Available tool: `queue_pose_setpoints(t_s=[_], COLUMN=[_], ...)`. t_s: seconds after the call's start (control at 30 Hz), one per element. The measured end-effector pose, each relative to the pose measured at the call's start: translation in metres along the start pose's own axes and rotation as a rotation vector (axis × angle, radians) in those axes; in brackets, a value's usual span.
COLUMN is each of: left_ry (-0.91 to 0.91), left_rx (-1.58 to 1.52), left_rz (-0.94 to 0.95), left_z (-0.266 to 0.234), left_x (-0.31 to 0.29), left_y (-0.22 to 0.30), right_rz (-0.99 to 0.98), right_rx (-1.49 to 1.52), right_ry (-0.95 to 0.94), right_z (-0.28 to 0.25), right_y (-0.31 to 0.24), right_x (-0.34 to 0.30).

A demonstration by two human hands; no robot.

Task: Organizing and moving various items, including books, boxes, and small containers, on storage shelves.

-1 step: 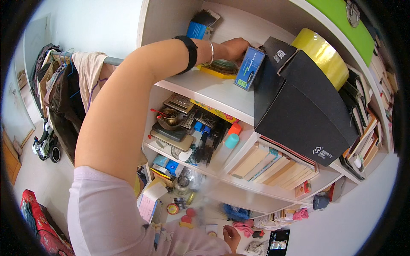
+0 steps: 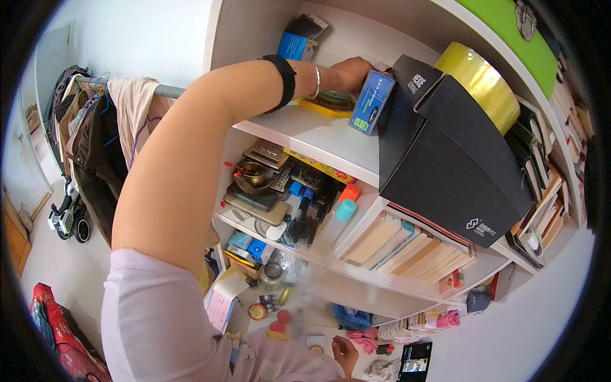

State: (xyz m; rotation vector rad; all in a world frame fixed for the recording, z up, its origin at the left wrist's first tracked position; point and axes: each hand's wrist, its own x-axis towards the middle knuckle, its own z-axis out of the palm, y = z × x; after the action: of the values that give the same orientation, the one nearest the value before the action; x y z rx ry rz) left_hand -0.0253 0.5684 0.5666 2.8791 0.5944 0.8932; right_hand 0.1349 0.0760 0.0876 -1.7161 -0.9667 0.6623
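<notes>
On the upper shelf, my left hand reaches in behind a small upright blue box. Its fingers look bent, but the box hides their tips and whatever they hold. Below the wrist lies a round greenish roll on something yellow. A large black cardboard box stands just right of the blue box, jutting past the shelf's edge. Low in the view, my right hand is over the desk beside pink cloth, its fingers curled in loosely with nothing visible in them.
A wide roll of yellow tape rests on the black box. Another blue box stands deeper on the shelf. Below are a cluttered compartment and a row of books. Clothes hang from a rail at left.
</notes>
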Motion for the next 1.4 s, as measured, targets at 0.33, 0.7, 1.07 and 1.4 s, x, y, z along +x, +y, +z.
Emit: queue_pose_setpoints(t_s=[0.33,0.7,1.07,1.4], left_ry=[0.049,-0.034,-0.122,-0.113], left_rx=[-0.001,-0.428,0.141,-0.173], left_rz=[-0.215,-0.322,0.178,0.137], left_z=[0.012,-0.102,-0.077,-0.04], left_x=[0.012,0.005,-0.038,-0.024], left_y=[-0.007,-0.012,0.064,0.03], right_rz=[-0.024,0.005,-0.074,0.071], right_rx=[-0.155,-0.148,-0.175,-0.158], right_ry=[-0.019,-0.055,-0.157,-0.16], right_z=[0.002,0.005,0.014,0.013], right_y=[-0.011,-0.025,-0.003,-0.025], right_x=[-0.008,-0.009,0.002,-0.011])
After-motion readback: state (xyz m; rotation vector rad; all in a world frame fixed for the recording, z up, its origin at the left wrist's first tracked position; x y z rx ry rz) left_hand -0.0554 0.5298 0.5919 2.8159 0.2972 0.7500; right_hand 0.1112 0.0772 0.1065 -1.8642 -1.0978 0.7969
